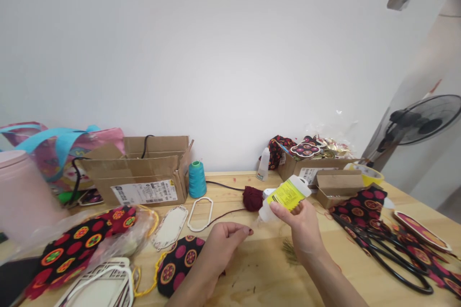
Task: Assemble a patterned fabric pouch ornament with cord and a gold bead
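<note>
My left hand (225, 244) is closed in a pinch on dark red yarn, whose short end pokes out at the fingertips. The strand (226, 213) runs behind the hand to a dark red yarn ball (252, 198). My right hand (304, 230) grips a clear glue bottle (288, 194) with a yellow label, tilted so its nozzle points down and left. That nozzle is close to the yarn end; whether they touch I cannot tell. Partly under my left forearm lies a patterned black fabric piece (180, 261) with yellow cord (147, 290) beside it.
Pale cutout frames (200, 214) lie at left, near a teal thread cone (197, 180) and a cardboard box (140, 172). Black scissors (389, 249) and patterned fabric (363, 206) are at right. A white bottle (263, 165) stands by another box (306, 170). A fan (425, 122) is beyond.
</note>
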A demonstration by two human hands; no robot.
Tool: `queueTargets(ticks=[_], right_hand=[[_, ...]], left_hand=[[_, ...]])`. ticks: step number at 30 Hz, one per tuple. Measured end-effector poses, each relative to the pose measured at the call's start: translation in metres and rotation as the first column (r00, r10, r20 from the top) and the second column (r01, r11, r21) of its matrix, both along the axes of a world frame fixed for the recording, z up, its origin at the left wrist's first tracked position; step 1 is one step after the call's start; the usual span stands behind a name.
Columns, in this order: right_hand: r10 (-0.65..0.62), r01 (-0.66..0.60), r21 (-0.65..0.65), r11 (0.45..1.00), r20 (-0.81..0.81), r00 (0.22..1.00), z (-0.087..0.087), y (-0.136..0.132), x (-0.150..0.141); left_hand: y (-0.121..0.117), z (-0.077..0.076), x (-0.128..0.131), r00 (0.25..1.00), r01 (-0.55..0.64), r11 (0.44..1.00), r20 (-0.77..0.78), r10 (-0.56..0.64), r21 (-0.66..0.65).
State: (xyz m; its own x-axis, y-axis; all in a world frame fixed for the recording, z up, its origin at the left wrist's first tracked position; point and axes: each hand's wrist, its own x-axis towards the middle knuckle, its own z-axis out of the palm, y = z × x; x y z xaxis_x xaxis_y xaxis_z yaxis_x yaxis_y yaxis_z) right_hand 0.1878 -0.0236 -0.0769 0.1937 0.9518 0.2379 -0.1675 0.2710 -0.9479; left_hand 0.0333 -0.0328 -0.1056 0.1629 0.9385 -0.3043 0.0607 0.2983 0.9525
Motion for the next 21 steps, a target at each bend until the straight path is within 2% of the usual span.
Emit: queueTargets(ticks=[14,21], right_hand=[[0.033,-0.033,0.003,0.999,0.02,0.999,-0.0011,-0.0007,0.0001],[0.056,-0.059,0.032,0.998,0.08,0.995,-0.0028,-0.0016,-0.0012]], left_hand=[[0.0001,0.0009,-0.0008,0.999,0.025,0.999,-0.037,-0.025,0.021],[-0.0006,0.0006,-0.001,0.999,0.013,1.0,-0.041,-0.012,0.023]])
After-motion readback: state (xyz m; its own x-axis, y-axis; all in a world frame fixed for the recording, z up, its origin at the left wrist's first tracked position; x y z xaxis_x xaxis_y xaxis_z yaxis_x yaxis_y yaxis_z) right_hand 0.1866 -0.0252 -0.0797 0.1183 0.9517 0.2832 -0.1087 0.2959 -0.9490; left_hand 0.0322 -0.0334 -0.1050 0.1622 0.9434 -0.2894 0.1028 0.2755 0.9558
